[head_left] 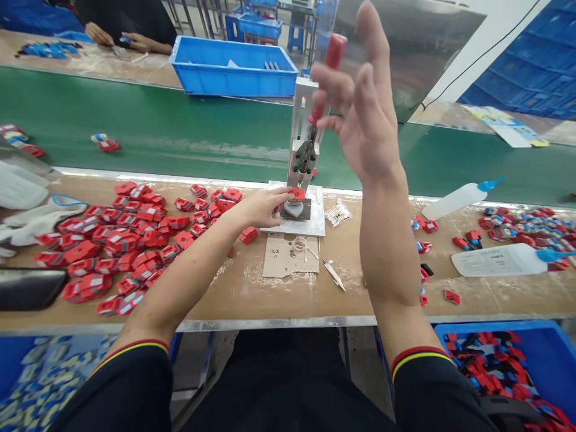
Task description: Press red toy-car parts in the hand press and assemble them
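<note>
A metal toggle press point(302, 150) with a red handle point(335, 53) stands upright on a pale base plate point(317, 219). My right hand point(366, 114) is raised beside the handle, fingers apart and blurred, the palm turned toward it; whether a finger touches the handle is hard to tell. Down at the base, my left hand point(265, 207) reaches in from the left, its fingertips at a small red part point(297, 194) under the press. Just below that part is a grey rounded piece point(294, 209). A large pile of red parts point(144, 213) lies left of my left hand.
Cardboard point(281, 258) and a white pointed tool point(333, 275) lie before the press. White bottles point(499, 260) and more parts are at right. Beyond the green belt point(216, 141) stands a blue bin point(234, 81); another person's hands point(135, 42) work at the far left.
</note>
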Action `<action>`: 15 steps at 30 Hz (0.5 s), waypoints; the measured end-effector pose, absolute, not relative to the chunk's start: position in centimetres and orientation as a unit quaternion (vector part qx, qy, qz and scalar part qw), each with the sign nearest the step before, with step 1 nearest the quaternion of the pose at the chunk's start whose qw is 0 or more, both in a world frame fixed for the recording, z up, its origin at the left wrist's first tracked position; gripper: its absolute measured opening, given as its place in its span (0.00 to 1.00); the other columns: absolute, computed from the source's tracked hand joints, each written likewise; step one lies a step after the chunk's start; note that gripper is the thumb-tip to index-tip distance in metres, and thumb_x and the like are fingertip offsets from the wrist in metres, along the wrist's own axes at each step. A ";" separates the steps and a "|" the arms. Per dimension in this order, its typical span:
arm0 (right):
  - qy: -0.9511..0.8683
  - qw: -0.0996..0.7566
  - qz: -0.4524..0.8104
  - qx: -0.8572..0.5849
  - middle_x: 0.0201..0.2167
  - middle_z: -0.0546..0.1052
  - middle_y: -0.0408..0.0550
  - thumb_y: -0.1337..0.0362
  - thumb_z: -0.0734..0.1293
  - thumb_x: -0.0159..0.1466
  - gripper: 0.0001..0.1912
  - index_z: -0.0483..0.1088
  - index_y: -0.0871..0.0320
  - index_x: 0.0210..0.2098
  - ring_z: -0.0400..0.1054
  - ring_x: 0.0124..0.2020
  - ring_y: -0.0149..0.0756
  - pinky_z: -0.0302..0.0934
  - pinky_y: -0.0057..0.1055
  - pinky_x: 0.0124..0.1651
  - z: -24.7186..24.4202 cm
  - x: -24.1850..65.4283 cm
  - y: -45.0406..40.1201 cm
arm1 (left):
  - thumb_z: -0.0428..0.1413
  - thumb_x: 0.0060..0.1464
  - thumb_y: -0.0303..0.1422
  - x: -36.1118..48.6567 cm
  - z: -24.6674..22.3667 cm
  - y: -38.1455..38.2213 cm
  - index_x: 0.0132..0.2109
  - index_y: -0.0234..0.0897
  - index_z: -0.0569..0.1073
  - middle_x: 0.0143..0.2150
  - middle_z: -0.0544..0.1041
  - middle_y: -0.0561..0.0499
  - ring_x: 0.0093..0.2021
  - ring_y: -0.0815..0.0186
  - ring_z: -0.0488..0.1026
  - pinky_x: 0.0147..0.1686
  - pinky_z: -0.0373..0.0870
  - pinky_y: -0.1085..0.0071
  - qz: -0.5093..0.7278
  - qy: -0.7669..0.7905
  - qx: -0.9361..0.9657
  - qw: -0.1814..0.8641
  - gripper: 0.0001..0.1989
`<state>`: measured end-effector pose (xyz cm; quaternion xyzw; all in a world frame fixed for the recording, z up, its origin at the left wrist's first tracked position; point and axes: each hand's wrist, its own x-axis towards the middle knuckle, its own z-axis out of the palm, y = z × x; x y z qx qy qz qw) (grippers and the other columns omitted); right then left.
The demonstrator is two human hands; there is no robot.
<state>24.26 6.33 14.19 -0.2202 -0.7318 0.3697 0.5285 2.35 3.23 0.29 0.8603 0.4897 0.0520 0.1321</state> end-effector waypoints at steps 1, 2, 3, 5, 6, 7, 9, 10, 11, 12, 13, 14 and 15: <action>-0.724 0.551 0.342 -0.234 0.55 0.80 0.32 0.32 0.62 0.63 0.33 0.79 0.45 0.54 0.78 0.56 0.39 0.66 0.30 0.40 14.1 24.3 7.3 | 0.58 0.51 0.28 2.4 0.4 3.3 0.74 0.40 0.66 0.79 0.61 0.41 0.66 0.45 0.75 0.63 0.74 0.52 0.048 0.492 0.859 0.133 0.41; -0.716 0.570 0.316 -0.250 0.56 0.80 0.32 0.34 0.63 0.65 0.30 0.81 0.49 0.48 0.78 0.56 0.40 0.65 0.30 0.40 13.3 24.6 8.1 | 0.58 0.51 0.28 2.5 0.5 3.3 0.74 0.40 0.66 0.79 0.60 0.41 0.66 0.44 0.74 0.62 0.74 0.52 0.048 0.492 0.859 0.135 0.41; -0.710 0.580 0.294 -0.269 0.54 0.80 0.33 0.36 0.64 0.66 0.29 0.82 0.53 0.43 0.77 0.55 0.41 0.66 0.30 0.40 11.8 25.1 8.7 | 0.58 0.51 0.28 2.5 0.5 3.4 0.73 0.39 0.66 0.79 0.60 0.41 0.67 0.44 0.74 0.63 0.74 0.52 0.052 0.489 0.860 0.138 0.41; -0.714 0.568 0.267 -0.310 0.45 0.82 0.41 0.47 0.71 0.67 0.17 0.80 0.55 0.40 0.78 0.48 0.36 0.72 0.33 0.43 7.4 26.5 9.3 | 0.57 0.51 0.27 2.5 0.4 3.5 0.73 0.39 0.67 0.79 0.61 0.41 0.68 0.45 0.73 0.64 0.72 0.53 0.065 0.481 0.863 0.144 0.40; -0.723 0.534 0.269 -0.345 0.41 0.82 0.43 0.53 0.72 0.66 0.12 0.79 0.55 0.38 0.77 0.43 0.35 0.74 0.35 0.43 4.9 27.1 9.3 | 0.58 0.51 0.27 2.4 0.2 3.6 0.73 0.39 0.67 0.79 0.62 0.40 0.68 0.46 0.73 0.65 0.72 0.53 0.071 0.477 0.864 0.146 0.41; -0.734 0.480 0.286 -0.387 0.38 0.82 0.46 0.57 0.74 0.63 0.08 0.78 0.56 0.36 0.76 0.40 0.36 0.74 0.37 0.42 2.5 27.6 9.3 | 0.58 0.50 0.28 2.4 0.1 3.6 0.73 0.39 0.67 0.78 0.62 0.40 0.68 0.46 0.73 0.65 0.71 0.54 0.077 0.475 0.864 0.146 0.41; -0.743 0.377 0.337 -0.438 0.47 0.83 0.52 0.62 0.77 0.56 0.17 0.78 0.56 0.45 0.76 0.42 0.41 0.73 0.41 0.43 -1.7 27.7 9.3 | 0.59 0.51 0.28 2.3 -0.2 3.7 0.73 0.40 0.67 0.78 0.62 0.39 0.67 0.46 0.74 0.64 0.72 0.54 0.080 0.474 0.865 0.144 0.41; -0.739 0.349 0.368 -0.443 0.50 0.83 0.54 0.63 0.77 0.54 0.22 0.77 0.56 0.48 0.76 0.45 0.43 0.73 0.42 0.45 -3.2 27.3 9.3 | 0.59 0.51 0.28 2.3 -0.2 3.8 0.73 0.40 0.67 0.78 0.62 0.39 0.65 0.46 0.75 0.63 0.73 0.54 0.078 0.476 0.865 0.141 0.41; -0.728 0.339 0.402 -0.440 0.52 0.83 0.55 0.62 0.77 0.53 0.25 0.76 0.56 0.50 0.76 0.47 0.45 0.73 0.43 0.48 -4.4 26.8 9.4 | 0.59 0.51 0.29 2.4 -0.3 3.8 0.73 0.40 0.67 0.78 0.62 0.39 0.64 0.46 0.76 0.62 0.73 0.55 0.078 0.477 0.864 0.140 0.40; -0.715 0.342 0.432 -0.431 0.52 0.83 0.55 0.62 0.78 0.52 0.25 0.76 0.55 0.50 0.77 0.49 0.46 0.72 0.44 0.50 -5.1 26.1 9.6 | 0.59 0.51 0.29 2.4 -0.3 3.8 0.72 0.40 0.67 0.78 0.62 0.39 0.63 0.47 0.77 0.62 0.74 0.55 0.079 0.479 0.863 0.139 0.40; -0.701 0.352 0.456 -0.421 0.50 0.84 0.53 0.60 0.78 0.52 0.24 0.76 0.55 0.48 0.77 0.49 0.46 0.72 0.44 0.52 -5.6 25.5 9.8 | 0.59 0.51 0.29 2.4 -0.3 3.7 0.72 0.40 0.68 0.77 0.62 0.39 0.61 0.47 0.78 0.61 0.74 0.56 0.081 0.480 0.862 0.141 0.40; -0.687 0.363 0.473 -0.414 0.48 0.85 0.52 0.58 0.78 0.52 0.23 0.76 0.54 0.46 0.77 0.49 0.46 0.72 0.44 0.53 -5.9 25.1 10.0 | 0.59 0.51 0.29 2.5 -0.3 3.7 0.72 0.41 0.68 0.77 0.62 0.38 0.61 0.48 0.78 0.60 0.74 0.56 0.085 0.479 0.861 0.145 0.40; -0.677 0.373 0.483 -0.411 0.45 0.85 0.51 0.56 0.79 0.52 0.22 0.76 0.54 0.44 0.78 0.48 0.45 0.72 0.43 0.53 -6.0 25.0 10.3 | 0.59 0.51 0.29 2.5 -0.3 3.6 0.72 0.41 0.67 0.76 0.62 0.38 0.60 0.49 0.78 0.60 0.74 0.57 0.091 0.479 0.860 0.151 0.40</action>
